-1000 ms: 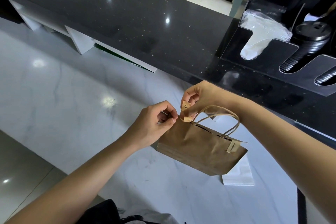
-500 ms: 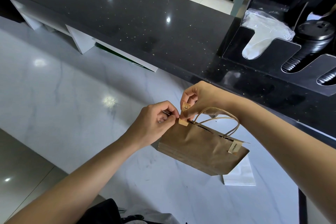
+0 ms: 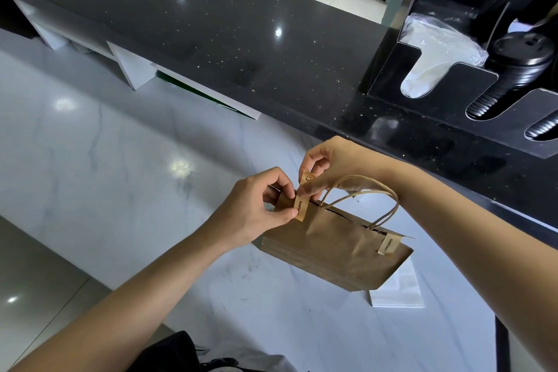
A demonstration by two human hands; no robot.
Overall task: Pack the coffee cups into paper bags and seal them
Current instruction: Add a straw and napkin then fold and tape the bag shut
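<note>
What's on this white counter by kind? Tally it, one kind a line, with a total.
Paper bag: 1
Sticker strips: 2, one being pressed on at the bag's left end by left hand and right hand, one at its right end
White napkin: 1
Total: 4
</note>
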